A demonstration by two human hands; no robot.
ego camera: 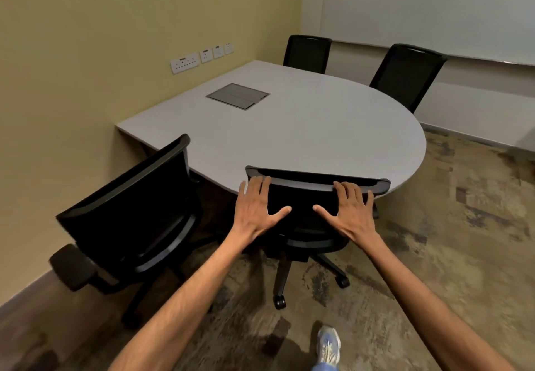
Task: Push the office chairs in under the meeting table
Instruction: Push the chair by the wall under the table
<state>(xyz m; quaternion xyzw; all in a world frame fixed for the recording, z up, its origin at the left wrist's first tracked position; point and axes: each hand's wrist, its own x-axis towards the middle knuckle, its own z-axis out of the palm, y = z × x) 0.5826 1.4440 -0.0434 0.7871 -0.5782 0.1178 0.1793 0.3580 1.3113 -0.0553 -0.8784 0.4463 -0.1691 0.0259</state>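
Observation:
A black mesh office chair (304, 197) stands at the near curved edge of the grey meeting table (304, 127), its backrest top touching or just under the tabletop edge. My left hand (256, 208) and my right hand (350, 211) lie flat against the back of its backrest, fingers spread, thumbs pointing inward. A second black chair (130, 214) stands to the left, angled, with its backrest near the table's left edge and its armrest (72, 266) sticking out toward the wall. Two more black chairs (307, 52) (408, 75) stand at the table's far side.
A yellow wall with several sockets (185, 63) runs along the left. A whiteboard (434, 8) hangs on the far wall. A metal cable hatch (238, 96) is set in the tabletop. My shoe (328, 347) is on the patterned carpet behind the chair's wheeled base (280, 301).

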